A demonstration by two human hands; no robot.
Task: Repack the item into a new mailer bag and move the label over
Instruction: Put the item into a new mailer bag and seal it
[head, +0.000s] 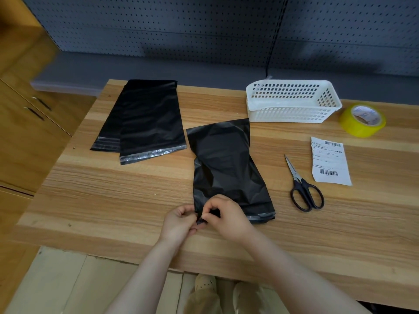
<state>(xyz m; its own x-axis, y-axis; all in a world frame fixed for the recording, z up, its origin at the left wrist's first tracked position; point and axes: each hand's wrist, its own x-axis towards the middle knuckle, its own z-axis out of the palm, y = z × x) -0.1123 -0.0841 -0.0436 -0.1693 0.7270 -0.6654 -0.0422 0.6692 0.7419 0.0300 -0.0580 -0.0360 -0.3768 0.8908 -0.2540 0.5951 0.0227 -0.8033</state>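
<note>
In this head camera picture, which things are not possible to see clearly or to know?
- Contents of the black mailer bag: hidden by its opaque plastic.
- The bag's near left corner: covered by the left hand and right hand, so what they pinch there cannot be told.
- Text on the shipping label: too small to read.
- Number of spare mailer bags: they overlap; at least two show.
- Inside of the white basket: mostly hidden by its near wall.

wooden table (113,200), mailer bags (145,123), basket (292,103), scissors (303,189), label (330,162)

Our hands: left hand (181,219) and right hand (223,214) pinch the black mailer bag (223,164) at its near corner.
Label (330,160): flat beside the scissors (302,185).
</note>
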